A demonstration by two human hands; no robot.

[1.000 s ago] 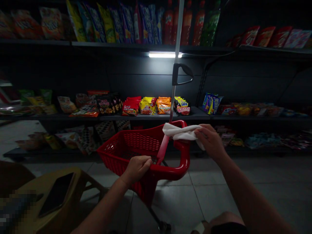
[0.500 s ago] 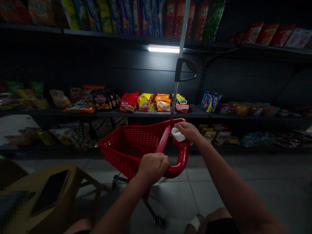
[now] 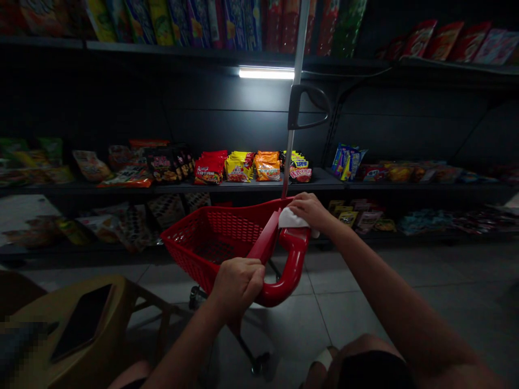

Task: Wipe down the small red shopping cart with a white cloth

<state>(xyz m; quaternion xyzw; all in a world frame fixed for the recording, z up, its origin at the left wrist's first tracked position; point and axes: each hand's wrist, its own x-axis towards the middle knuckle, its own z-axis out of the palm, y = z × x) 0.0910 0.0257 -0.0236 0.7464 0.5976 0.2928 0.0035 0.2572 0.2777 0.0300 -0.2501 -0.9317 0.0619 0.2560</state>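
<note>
In front of me stands a small red shopping cart (image 3: pixel 190 259) with a perforated plastic basket and a thick looped handle (image 3: pixel 290 275). My left hand (image 3: pixel 239 281) is closed around the near side of the cart, where the handle meets the basket rim. At the far corner of the loop, my right hand (image 3: pixel 310 210) grips a white cloth (image 3: pixel 291 219) and presses it onto the red plastic. A metal pole (image 3: pixel 299 48) with a black grip (image 3: pixel 308 108) rises behind that corner.
A yellowish stool (image 3: pixel 109 319) at the lower left bears a dark phone (image 3: pixel 83 322). Dark shelves (image 3: pixel 239 187) with bagged snacks and instant noodle packets (image 3: pixel 211 168) run across the back. A lit tube lamp (image 3: pixel 266 72) hangs under the upper shelf. Pale tiles cover the floor.
The cart's handle has turned slightly and come nearer to me. My left hand has shifted left and down with it. The cloth now lies more spread over the handle's far corner under my right hand.
</note>
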